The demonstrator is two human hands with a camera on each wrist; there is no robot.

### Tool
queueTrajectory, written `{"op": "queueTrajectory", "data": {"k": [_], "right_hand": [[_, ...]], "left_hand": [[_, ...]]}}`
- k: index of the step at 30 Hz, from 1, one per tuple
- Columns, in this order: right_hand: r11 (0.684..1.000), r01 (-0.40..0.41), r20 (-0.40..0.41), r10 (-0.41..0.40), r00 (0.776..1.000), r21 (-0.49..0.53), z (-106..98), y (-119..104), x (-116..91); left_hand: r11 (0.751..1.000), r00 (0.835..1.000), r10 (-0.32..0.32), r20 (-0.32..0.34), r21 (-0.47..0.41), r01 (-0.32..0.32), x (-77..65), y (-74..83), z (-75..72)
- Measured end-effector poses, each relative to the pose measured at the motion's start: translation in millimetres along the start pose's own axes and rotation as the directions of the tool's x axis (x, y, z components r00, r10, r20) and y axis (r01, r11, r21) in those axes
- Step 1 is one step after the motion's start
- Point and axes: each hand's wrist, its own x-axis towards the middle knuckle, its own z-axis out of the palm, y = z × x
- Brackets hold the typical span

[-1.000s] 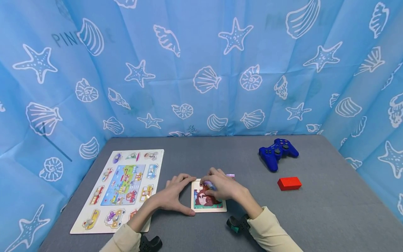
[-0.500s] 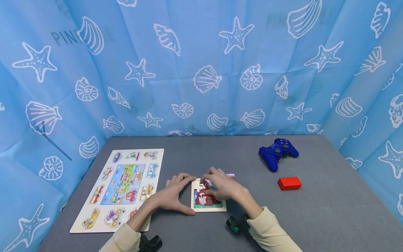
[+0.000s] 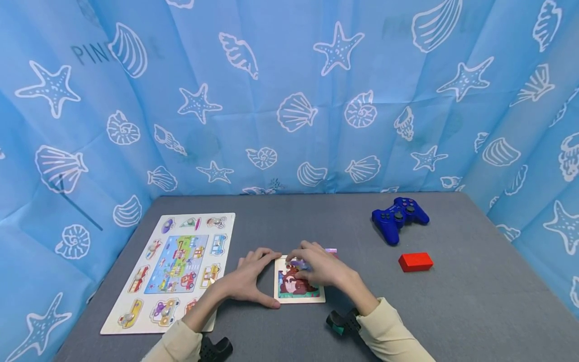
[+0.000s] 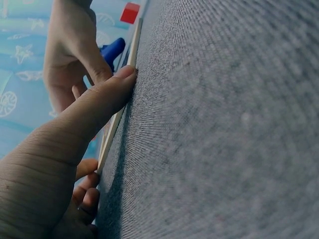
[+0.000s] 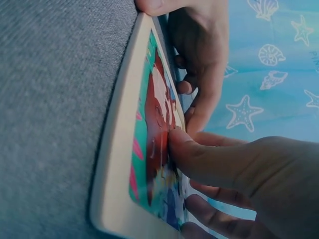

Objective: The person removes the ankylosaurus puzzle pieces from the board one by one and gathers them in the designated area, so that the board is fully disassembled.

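Observation:
A small jigsaw puzzle board (image 3: 302,300) with a pale wooden rim lies flat on the grey table, its picture partly filled with brown, green and pink pieces. My left hand (image 3: 248,282) holds it between thumb and index finger, the thumb at the near left corner and the finger at the far left. Over the board's far right part, my right hand (image 3: 320,266) pinches a purple puzzle piece (image 3: 298,264). In the right wrist view, the right thumb (image 5: 187,152) touches the picture. Bare wood shows at the upper left of the tray. The right hand covers the far right corner.
Beyond the right hand lies another pink-purple piece (image 3: 331,250), mostly hidden. To the left is a large knob puzzle board (image 3: 156,327) with vehicles. A blue game controller (image 3: 398,218) and a red block (image 3: 415,262) lie on the right. A blue curtain (image 3: 289,146) hangs behind the table.
The purple piece has turned and shifted slightly under my right fingertips. Both hands and the board remain in nearly the same place.

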Motion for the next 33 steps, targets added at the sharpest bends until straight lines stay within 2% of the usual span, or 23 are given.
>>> {"op": "queueTrajectory", "data": {"k": [12,21,33], "right_hand": [[0.999,-0.049,0.043,0.049,0.998,0.001,-3.2,3.3,1.6],[0.999,-0.042,0.061,0.041,0.997,0.007,-4.4,4.5,1.9],[1.000,0.017,0.061,-0.017,0.998,0.000,-4.9,6.4,0.1]], "left_hand": [[1.000,1.000,0.000,-0.003,0.002,0.000,-0.5,-0.3,-0.1],[1.000,1.000,0.007,-0.007,0.006,-0.006,0.3,-0.2,-0.4],[1.000,1.000,0.000,-0.004,0.004,0.000,-0.3,0.6,-0.7]]}}
